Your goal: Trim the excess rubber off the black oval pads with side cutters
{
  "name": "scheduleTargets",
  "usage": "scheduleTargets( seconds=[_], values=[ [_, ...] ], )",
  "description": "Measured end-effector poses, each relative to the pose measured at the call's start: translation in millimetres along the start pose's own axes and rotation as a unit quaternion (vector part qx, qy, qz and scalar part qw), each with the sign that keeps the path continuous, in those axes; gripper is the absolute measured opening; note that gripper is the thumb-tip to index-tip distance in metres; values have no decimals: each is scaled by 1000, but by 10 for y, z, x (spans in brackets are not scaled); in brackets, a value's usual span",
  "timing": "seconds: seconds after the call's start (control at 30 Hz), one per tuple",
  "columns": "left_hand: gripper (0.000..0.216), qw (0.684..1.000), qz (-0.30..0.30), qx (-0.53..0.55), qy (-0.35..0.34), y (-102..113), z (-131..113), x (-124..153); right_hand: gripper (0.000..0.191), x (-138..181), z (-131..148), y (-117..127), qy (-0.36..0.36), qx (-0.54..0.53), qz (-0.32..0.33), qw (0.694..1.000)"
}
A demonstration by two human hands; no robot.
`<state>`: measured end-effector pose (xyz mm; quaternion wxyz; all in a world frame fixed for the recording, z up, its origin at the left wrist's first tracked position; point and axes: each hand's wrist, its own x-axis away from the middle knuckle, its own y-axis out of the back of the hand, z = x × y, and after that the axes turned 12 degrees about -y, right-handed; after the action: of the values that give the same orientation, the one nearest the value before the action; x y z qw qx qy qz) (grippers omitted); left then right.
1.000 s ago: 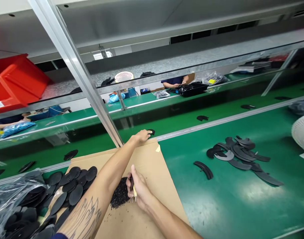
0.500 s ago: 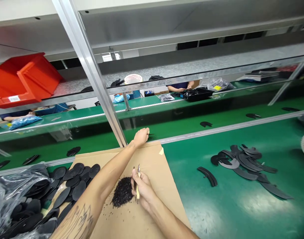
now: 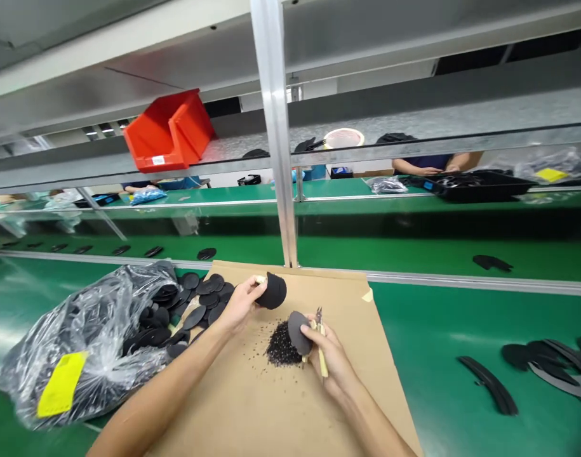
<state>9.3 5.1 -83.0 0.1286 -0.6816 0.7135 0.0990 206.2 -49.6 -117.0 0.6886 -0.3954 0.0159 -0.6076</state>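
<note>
My left hand (image 3: 240,304) is closed on a thin black disc (image 3: 274,292) with one straighter edge, held up over the cardboard sheet (image 3: 252,412). Between the thumb and fingers of my right hand (image 3: 335,358) is a dark grey oval disc (image 3: 298,331). That same hand also keeps a pair of small cutting pliers (image 3: 321,346) with pale yellow handles, jaws pointing away from me. Just under the grey disc lies a heap of tiny black scraps (image 3: 281,346) on the cardboard. The two discs are apart from each other.
A pile of black oval discs (image 3: 209,295) spills from a clear plastic bag (image 3: 104,317) on the left. Curved black strips (image 3: 490,384) lie on the right. Behind the cardboard rises a metal post (image 3: 273,127). A red bin (image 3: 171,133) sits on the shelf; a co-worker's arms (image 3: 428,168) show beyond.
My left hand has come back from the green strip behind the cardboard and now holds a black disc. My right hand now has a grey disc along with the pliers. The view has swung left.
</note>
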Motion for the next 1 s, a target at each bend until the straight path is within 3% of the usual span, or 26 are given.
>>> scheduleTargets(
  seconds=[0.17,0.27,0.37,0.47,0.67,0.77,0.9,1.0],
  values=[
    [42,984,-27,123,128,22,144,264,49,80,63,-70,-5,76,14,997],
    [45,970,-38,166,173,1,227,341,46,110,99,-94,48,166,31,985],
    [53,963,-38,185,193,9,270,416,39,122,116,-94,126,273,38,953],
    [49,973,-4,156,173,24,268,481,33,132,116,-79,210,354,13,911],
    [22,990,109,66,58,14,213,579,23,131,77,-44,331,466,-56,819],
    [19,984,174,7,34,32,188,631,21,108,56,-28,373,513,-47,771],
    [38,973,227,-35,14,66,163,666,21,76,31,-14,400,541,-19,739],
    [34,971,235,-49,6,68,151,663,23,62,1,-11,422,548,-5,722]
  ],
)
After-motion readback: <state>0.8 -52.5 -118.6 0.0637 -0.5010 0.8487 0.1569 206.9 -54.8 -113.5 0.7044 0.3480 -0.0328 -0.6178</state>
